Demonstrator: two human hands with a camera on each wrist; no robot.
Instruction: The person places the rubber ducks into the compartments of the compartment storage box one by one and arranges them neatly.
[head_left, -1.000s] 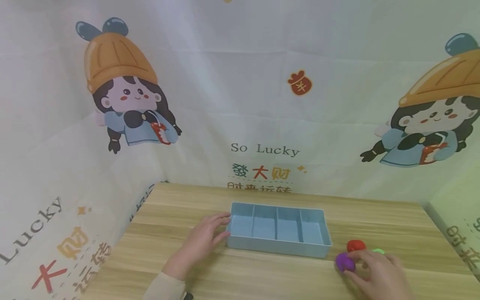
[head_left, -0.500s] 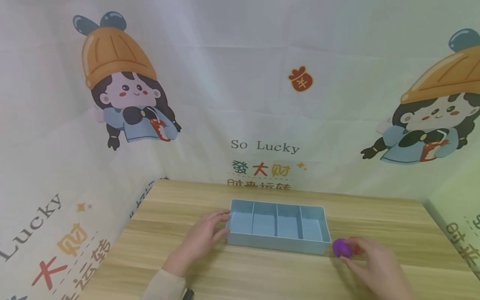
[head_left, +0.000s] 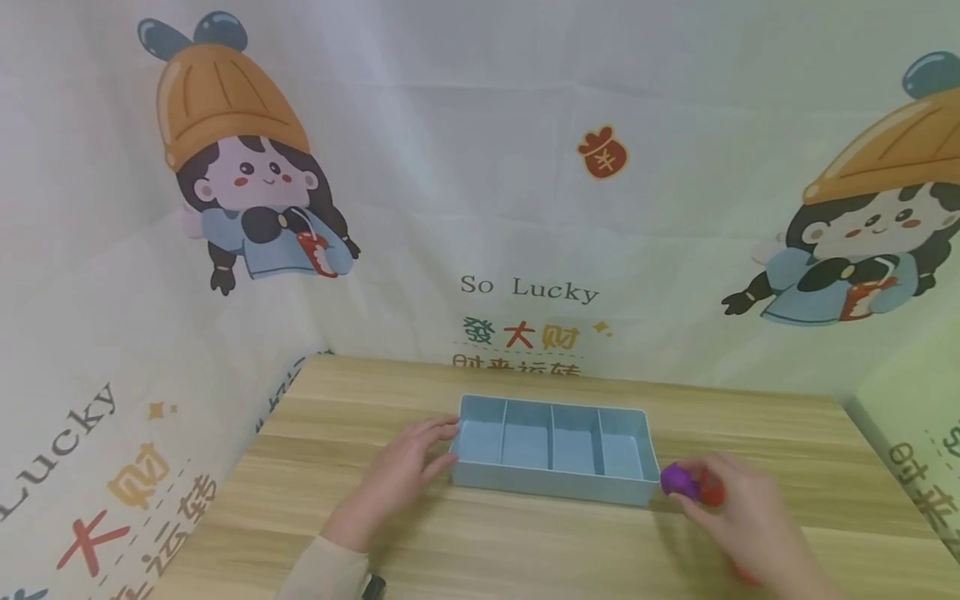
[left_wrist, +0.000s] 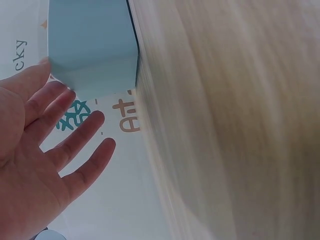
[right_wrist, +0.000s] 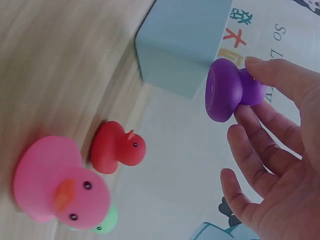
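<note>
My right hand (head_left: 738, 508) pinches a purple rubber duck (right_wrist: 225, 91) by its head between thumb and fingers, off the table. In the head view the purple duck is beside the right end of a light blue box (head_left: 551, 483) with several compartments. My left hand (head_left: 401, 467) touches the box's left end with relaxed fingertips, as the left wrist view also shows at the box's corner. On the table below my right hand stand a red rubber duck (right_wrist: 117, 147), a larger pink duck (right_wrist: 60, 182) and a green duck (right_wrist: 106, 221), mostly hidden behind the pink one.
The box stands on a wood-grain table (head_left: 525, 550). A printed white cloth (head_left: 450, 167) hangs behind the table and along both sides. Near my left sleeve lies a small black object (head_left: 374, 587), cut by the frame's lower edge.
My right hand has lifted the purple duck and carried it left and away from me, towards the box's right end. The left hand stays at the box. The head view has tilted slightly downward.
</note>
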